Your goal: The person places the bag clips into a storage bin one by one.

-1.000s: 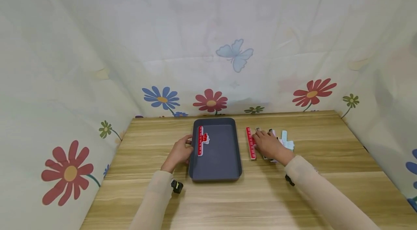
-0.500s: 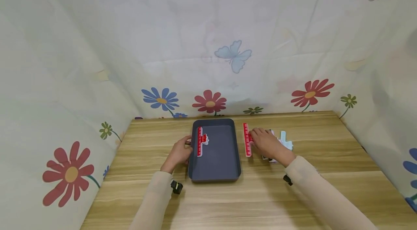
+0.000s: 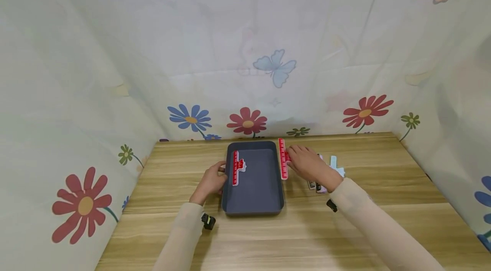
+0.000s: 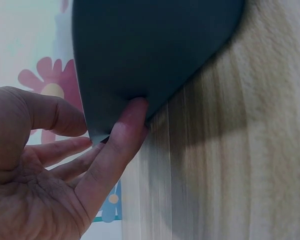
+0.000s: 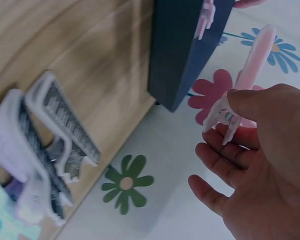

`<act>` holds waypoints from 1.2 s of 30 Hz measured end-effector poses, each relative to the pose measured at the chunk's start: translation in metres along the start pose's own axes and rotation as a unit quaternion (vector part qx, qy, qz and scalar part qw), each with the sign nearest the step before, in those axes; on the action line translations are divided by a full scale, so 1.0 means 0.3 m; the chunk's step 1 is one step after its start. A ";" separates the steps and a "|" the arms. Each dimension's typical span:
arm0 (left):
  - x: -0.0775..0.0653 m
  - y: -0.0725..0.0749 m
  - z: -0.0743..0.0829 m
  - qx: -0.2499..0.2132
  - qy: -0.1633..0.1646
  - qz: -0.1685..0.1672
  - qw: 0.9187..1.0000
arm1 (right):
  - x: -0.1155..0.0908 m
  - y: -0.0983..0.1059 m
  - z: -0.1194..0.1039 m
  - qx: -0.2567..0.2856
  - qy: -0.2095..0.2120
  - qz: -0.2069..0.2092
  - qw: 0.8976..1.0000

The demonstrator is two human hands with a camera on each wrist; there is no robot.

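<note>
A dark grey tray (image 3: 254, 203) lies on the table, with a red bag clip (image 3: 235, 168) inside along its left wall. My left hand (image 3: 212, 180) rests against that left wall; in the left wrist view its fingertips (image 4: 135, 111) touch the wall's outside and the thumb is at the rim. My right hand (image 3: 310, 162) pinches a second red bag clip (image 3: 283, 159) by its handle, beside the tray's right rim. The right wrist view shows this clip (image 5: 256, 57) edge-on between thumb and fingers, raised off the table.
Right of the tray, partly hidden under my right hand, lie several more clips: black-and-white ones (image 5: 65, 120), a pale purple one (image 5: 10, 145) and a light blue one (image 3: 333, 162). A flowered curtain (image 3: 215, 70) surrounds the wooden table (image 3: 245, 241) at the back and sides.
My right hand has picked up the second red clip from the group and carried it left to the tray's right rim. The left hand and the tray have stayed put.
</note>
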State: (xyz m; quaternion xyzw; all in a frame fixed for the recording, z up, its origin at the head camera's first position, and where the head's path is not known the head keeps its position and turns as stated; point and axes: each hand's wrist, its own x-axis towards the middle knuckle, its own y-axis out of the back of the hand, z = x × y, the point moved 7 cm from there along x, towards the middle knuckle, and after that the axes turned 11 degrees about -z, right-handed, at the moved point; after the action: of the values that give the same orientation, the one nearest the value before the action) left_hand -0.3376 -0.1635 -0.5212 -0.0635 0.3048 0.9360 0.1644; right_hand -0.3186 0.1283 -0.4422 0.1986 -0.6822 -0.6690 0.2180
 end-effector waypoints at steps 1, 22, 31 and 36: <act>0.000 -0.001 -0.001 0.000 -0.002 0.000 1.000 | 0.005 0.008 -0.007 0.000 0.003 0.000 1.000; 0.004 0.006 -0.013 -0.008 0.005 -0.001 1.000 | 0.178 0.041 -0.152 -0.032 0.047 -0.028 0.998; -0.001 0.003 -0.013 -0.018 0.003 -0.002 1.000 | 0.266 -0.033 -0.181 -0.021 0.024 -0.110 0.993; 0.005 0.006 -0.017 -0.017 0.002 -0.001 1.000 | 0.308 -0.061 -0.207 -0.019 0.015 -0.140 0.990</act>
State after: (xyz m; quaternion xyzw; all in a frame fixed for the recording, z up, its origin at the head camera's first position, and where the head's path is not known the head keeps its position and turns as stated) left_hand -0.3395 -0.1673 -0.5246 -0.0684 0.2890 0.9407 0.1637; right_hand -0.3603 0.0245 -0.4570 0.2981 -0.6317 -0.7025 0.1364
